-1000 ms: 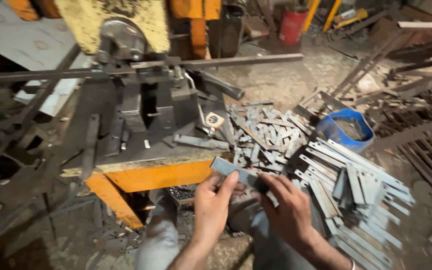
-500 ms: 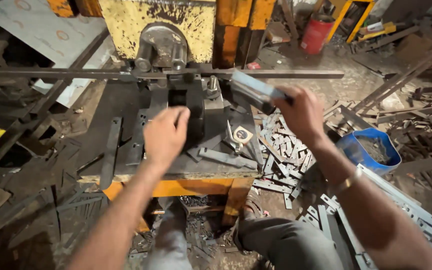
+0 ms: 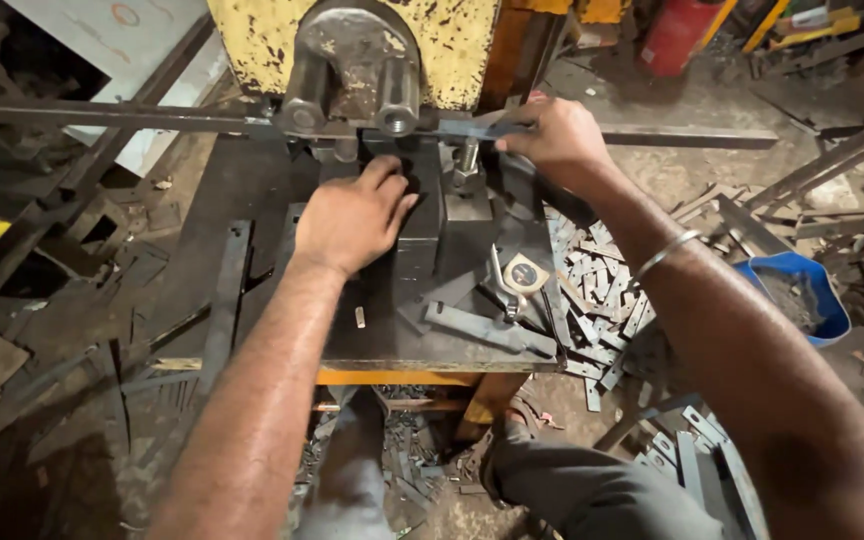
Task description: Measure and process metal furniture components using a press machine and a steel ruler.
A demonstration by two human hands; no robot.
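A worn yellow press machine with a round grey steel head stands over a dark steel work block. A long dark steel bar runs across the front of the machine from the left edge. On the bed below lie a loose flat grey steel piece and a small round-faced measuring tape. To the right, a heap of short cut grey steel strips spreads over the floor beside a blue plastic tub, and a red cylinder stands at the back. More flat strips lie near the person's knee at lower right.

The left hand lies on top of the dark block just under the machine head, fingers bent and spread against the metal, enclosing nothing. The right hand is clenched around a flat grey steel strip, which it holds level, its free end reaching under the head, between the head and the block. A thin metal bangle sits on the right wrist.
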